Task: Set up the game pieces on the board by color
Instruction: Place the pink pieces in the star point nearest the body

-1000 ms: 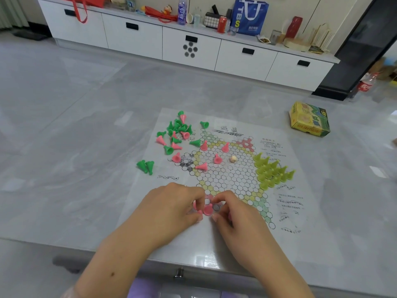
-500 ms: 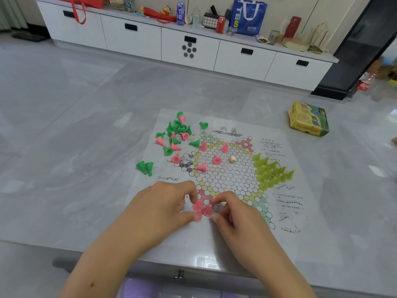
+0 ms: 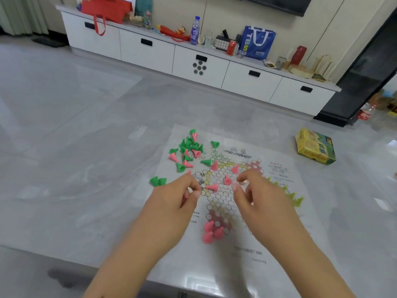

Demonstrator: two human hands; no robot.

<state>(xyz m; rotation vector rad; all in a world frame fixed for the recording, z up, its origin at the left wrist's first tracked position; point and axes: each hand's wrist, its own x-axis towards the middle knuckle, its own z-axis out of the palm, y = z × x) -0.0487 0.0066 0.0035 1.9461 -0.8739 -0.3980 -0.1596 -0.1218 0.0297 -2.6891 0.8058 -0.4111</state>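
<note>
A paper game board (image 3: 277, 214) lies on the grey table. Three pink cone pieces (image 3: 209, 231) stand together on its near pink point. More pink cones (image 3: 227, 180) stand or lie around the middle, and one lying pink cone (image 3: 212, 187) is just right of my left fingertips. A mixed heap of green and pink cones (image 3: 189, 147) sits at the board's far left corner. Yellow-green cones (image 3: 295, 198) fill the right point, partly hidden by my right hand (image 3: 255, 198), which pinches a small pale ball. My left hand (image 3: 176, 201) hovers with curled fingers, and its contents are unclear.
Two green cones (image 3: 158, 181) stand off the board to the left. A yellow-green cardboard box (image 3: 314, 147) lies at the table's far right. The table's front edge (image 3: 64, 258) runs just below my forearms. A white cabinet (image 3: 199, 67) stands across the floor.
Both hands have left the pink pieces at the near point and moved forward to the board's middle. The camera has tilted up a little.
</note>
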